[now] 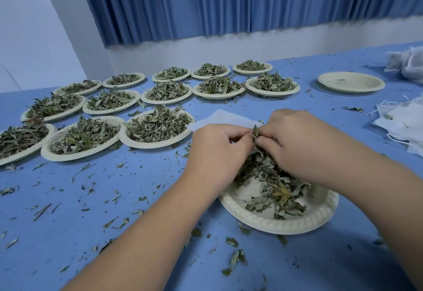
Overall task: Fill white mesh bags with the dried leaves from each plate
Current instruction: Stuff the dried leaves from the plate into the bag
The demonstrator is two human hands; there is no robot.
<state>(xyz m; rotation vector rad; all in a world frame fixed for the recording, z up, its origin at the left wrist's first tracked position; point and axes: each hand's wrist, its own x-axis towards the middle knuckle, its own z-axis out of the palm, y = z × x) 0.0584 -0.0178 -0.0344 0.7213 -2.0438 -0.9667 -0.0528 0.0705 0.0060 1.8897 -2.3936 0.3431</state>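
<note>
A cream paper plate (320,217) with dried leaves (274,187) lies on the blue table near me. Both hands are over its far side. My left hand (217,151) pinches the edge of a white mesh bag (224,118), which lies flat beyond the hands. My right hand (299,142) holds a bunch of dried leaves at the bag's mouth, fingers curled round them. The bag's opening is hidden between my hands.
Several plates heaped with dried leaves (158,128) stand in rows at the left and back. An empty plate (350,82) sits back right. A pile of empty mesh bags (402,123) lies at the right edge, filled bags (409,64) behind. Leaf crumbs litter the table.
</note>
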